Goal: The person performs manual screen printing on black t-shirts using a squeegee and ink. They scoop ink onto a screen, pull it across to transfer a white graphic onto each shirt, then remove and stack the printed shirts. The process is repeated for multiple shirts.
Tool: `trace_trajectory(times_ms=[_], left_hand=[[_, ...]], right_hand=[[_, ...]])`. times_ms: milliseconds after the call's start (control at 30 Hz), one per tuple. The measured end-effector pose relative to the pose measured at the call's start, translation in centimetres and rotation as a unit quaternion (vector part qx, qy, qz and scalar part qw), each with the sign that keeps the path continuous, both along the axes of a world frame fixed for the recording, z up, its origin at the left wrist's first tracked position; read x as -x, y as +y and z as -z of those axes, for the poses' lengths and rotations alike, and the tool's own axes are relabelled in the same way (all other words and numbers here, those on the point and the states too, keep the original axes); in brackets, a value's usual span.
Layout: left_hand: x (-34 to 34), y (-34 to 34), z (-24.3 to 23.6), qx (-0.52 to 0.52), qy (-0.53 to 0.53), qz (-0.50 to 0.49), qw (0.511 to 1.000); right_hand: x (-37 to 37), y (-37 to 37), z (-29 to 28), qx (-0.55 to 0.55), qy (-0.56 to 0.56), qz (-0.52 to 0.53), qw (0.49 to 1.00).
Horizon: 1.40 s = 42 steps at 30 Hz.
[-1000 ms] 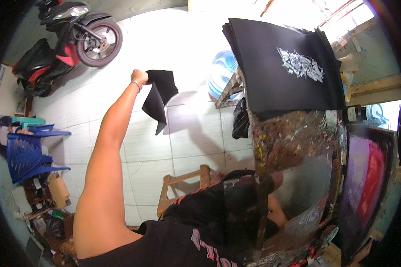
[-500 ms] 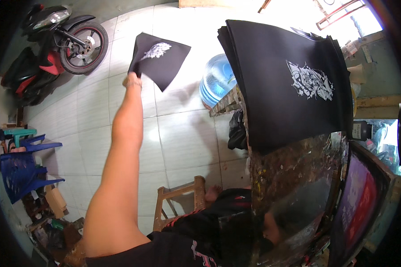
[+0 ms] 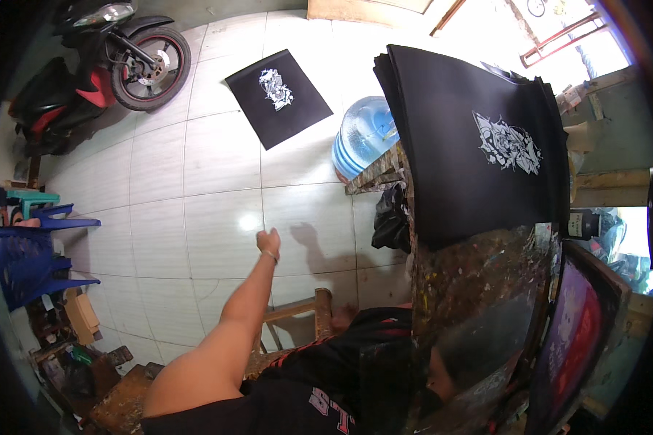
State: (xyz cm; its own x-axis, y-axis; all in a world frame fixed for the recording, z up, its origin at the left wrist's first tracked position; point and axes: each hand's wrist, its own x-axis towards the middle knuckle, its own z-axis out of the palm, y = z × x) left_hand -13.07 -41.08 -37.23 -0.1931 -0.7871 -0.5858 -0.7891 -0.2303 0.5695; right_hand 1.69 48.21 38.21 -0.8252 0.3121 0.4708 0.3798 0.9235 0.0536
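My left hand is over the tiled floor, away from any object, its thumb apart from the loosely bent fingers and nothing in it. Beyond it a black sheet with a white printed design lies flat on the floor. At the right, a stack of similar black sheets rests on the far part of a paint-stained table, the top one bearing a white design. I cannot tell whether the sheets are cloth or paper. My right hand is out of view.
A clear blue water jug stands left of the stack, above a black plastic bag. A wooden stool is near my legs. A framed printing screen leans at the right. A motorbike and blue plastic chairs stand left.
My left hand has let go of the black sheet and drawn back toward me. The sheet, held up before, now lies flat on the floor.
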Motion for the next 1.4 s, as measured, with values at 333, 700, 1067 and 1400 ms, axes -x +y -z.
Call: trace_trajectory(times_ms=[333, 700, 1067, 1400], left_hand=[[11.7, 17.9, -44.9, 0.131, 0.449, 0.387, 0.794], [26.3, 34.9, -48.3, 0.434, 0.236, 0.729, 0.473], [26.3, 37.2, -48.1, 0.489, 0.238, 0.705, 0.455], [28.2, 38.7, -48.2, 0.433, 0.217, 0.721, 0.496]], right_hand=[[0.4, -4.8, -1.5, 0.192, -0.015, 0.100, 0.976], [2.1, 5.2, -6.2, 0.035, 0.043, 0.086, 0.995], [6.4, 0.3, -8.9, 0.076, 0.036, 0.132, 0.988], [5.9, 0.4, -9.3, 0.071, 0.052, 0.109, 0.990]])
